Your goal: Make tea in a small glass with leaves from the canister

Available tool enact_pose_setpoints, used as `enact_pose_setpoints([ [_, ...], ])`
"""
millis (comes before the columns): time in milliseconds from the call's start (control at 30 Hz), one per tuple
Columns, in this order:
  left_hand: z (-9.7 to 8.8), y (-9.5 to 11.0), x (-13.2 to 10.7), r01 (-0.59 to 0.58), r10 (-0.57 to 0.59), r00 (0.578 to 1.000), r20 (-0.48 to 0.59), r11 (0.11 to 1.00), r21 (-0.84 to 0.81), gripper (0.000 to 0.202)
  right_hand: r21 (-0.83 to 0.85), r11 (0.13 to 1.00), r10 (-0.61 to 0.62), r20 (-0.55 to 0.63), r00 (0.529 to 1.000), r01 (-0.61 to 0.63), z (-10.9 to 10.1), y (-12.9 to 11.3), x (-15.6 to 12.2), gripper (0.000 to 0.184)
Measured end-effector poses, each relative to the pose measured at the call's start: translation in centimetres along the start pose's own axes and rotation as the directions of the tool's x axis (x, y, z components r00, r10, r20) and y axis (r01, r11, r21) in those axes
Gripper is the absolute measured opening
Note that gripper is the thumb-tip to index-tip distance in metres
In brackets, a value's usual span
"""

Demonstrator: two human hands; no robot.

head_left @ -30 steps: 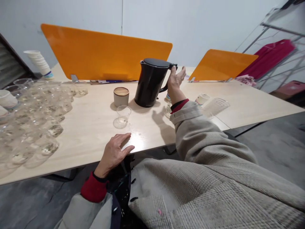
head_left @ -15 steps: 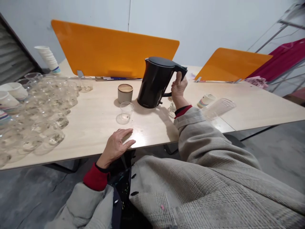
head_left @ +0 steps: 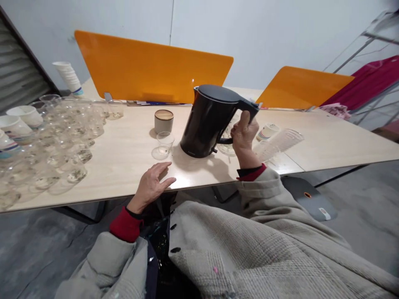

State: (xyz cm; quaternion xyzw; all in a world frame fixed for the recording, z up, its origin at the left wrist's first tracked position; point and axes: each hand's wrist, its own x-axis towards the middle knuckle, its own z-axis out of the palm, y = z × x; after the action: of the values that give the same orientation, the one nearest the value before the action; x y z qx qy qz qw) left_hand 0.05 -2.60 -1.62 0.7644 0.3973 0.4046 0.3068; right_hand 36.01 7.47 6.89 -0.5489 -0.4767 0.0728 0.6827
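Near table (head_left: pixel 280 164) edge: gripped kettle (head_left: pixel 207 122), bare wood.

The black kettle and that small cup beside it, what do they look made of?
The kettle looks like matte black plastic: dull, even sheen, moulded handle, held by the right hand. The small cup looks like thin clear plastic, though it could be glass: see-through.

— What has the right hand (head_left: pixel 245 132) got?

— Its grip is closed round the handle of the tall black plastic kettle (head_left: pixel 209 120), which is tilted, its base close over the pale wooden worktop (head_left: pixel 124 158).

— And the left hand (head_left: pixel 152 186)?

— Flat on the worktop's near edge, fingers spread, holding nothing.

— What sits near the kettle?

— A small clear plastic cup (head_left: pixel 165 142) just left of its base, and a squat grey jar with a wooden lid (head_left: pixel 163 121) behind that.
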Motion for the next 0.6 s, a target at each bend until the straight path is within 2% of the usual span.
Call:
enact_pose_setpoints([
  [67,0.7,0.3,0.3,0.032,-0.036,0.998,-0.055,0.997,-0.076,0.066,0.052,0.999,0.006,-0.092,0.996,-0.001,-1.3,-0.8,-1.5,0.075],
  [133,1.9,0.8,1.1,0.059,-0.073,0.994,-0.081,0.984,-0.168,0.076,0.070,0.997,0.016,-0.100,0.995,-0.009,-2.4,-1.8,-2.8,0.075],
  [267,5.0,1.9,4.3,0.086,-0.091,0.996,0.005,0.926,-0.368,0.101,0.074,0.997,0.039,-0.068,0.997,-0.034,-4.4,-4.3,-4.5,0.077],
  [367,6.9,2.4,6.7,0.089,-0.080,0.996,0.038,0.893,-0.440,0.109,0.136,0.989,0.076,-0.064,0.995,-0.066,-5.3,-6.4,-5.1,0.078],
  [467,7.7,2.8,7.8,0.052,-0.011,0.996,0.086,0.863,-0.503,0.109,0.142,0.988,0.063,-0.046,0.997,-0.056,-5.7,-8.5,-5.3,0.077],
  [600,7.4,3.6,7.5,0.023,0.081,0.986,0.144,0.793,-0.609,0.105,0.078,0.997,-0.012,0.023,1.000,0.011,-5.7,-10.9,-4.9,0.076],
])
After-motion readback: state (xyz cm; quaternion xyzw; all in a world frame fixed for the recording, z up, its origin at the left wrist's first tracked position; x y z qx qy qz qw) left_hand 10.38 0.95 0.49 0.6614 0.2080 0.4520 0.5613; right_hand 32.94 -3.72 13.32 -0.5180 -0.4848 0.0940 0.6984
